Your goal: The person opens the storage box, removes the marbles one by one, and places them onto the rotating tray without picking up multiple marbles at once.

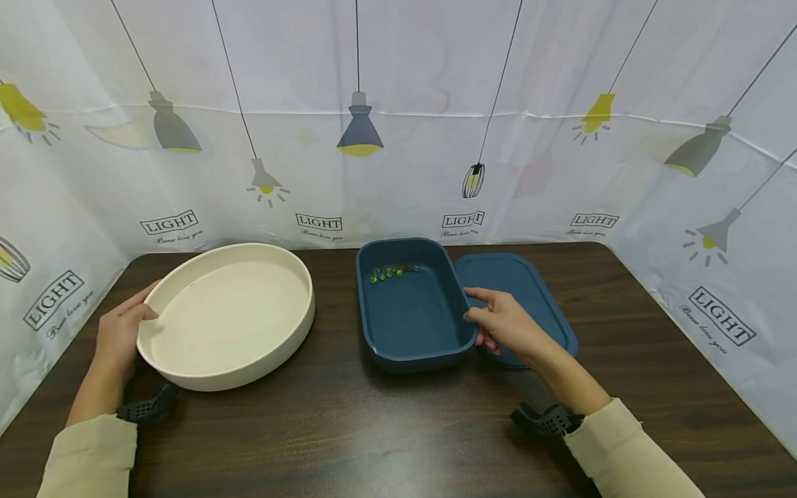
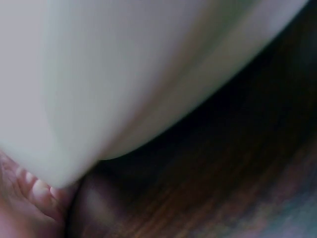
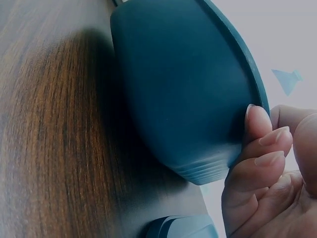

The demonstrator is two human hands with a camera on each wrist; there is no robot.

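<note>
On the left side of the table, a large round cream tray (image 1: 227, 311) with a low wall leans to one side. My left hand (image 1: 121, 325) grips its left rim, thumb over the inside and fingers outside and below. In the middle is a deep blue rectangular container (image 1: 414, 318), its near end tipped up over a dark shadow. The right hand (image 1: 504, 321) pinches its right rim; in the right wrist view the fingers (image 3: 257, 171) curl against the outer wall. Small shiny green and reddish pieces (image 1: 389, 273) lie in a row toward the container's far end.
A flat blue lid (image 1: 529, 297) lies on the dark wooden table (image 1: 349, 429) to the right of the container, under my right hand. A white curtain (image 1: 411, 62) printed with lamps hangs along the back and both sides.
</note>
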